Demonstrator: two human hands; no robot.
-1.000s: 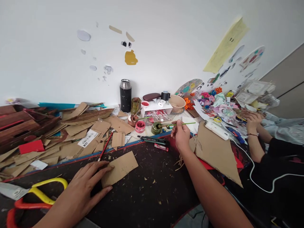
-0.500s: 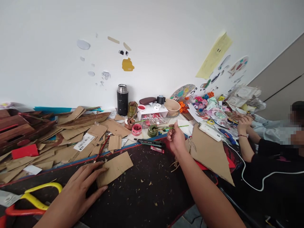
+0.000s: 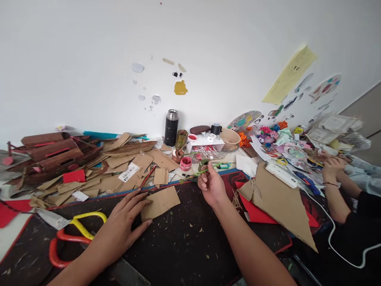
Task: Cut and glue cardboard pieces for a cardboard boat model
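My left hand [image 3: 126,218] lies at the left end of a small rectangular cardboard piece [image 3: 163,201], holding it on the dark mat between thumb and fingers. My right hand [image 3: 212,186] is raised above the mat to the right of that piece. Pinched in it is a thin green-handled paintbrush [image 3: 203,171], its tip pointing left, above the far side of the cardboard and apart from it. Partly hidden behind my right hand stands a pot of green paint [image 3: 203,163]. A pot of pink-red paint [image 3: 186,163] is left of it.
Scissors [image 3: 74,228] with yellow and red handles lie by my left forearm. Cardboard scraps [image 3: 110,182] and brown model boats [image 3: 56,153] fill the left side. A black flask [image 3: 171,129] stands by the wall. At right are a large cardboard sheet [image 3: 282,202] and a co-worker's hands [image 3: 331,167].
The view has turned left, so everything appears farther right. My right hand has come left with the paintbrush, toward the cardboard piece. My left hand keeps its place on the cardboard.
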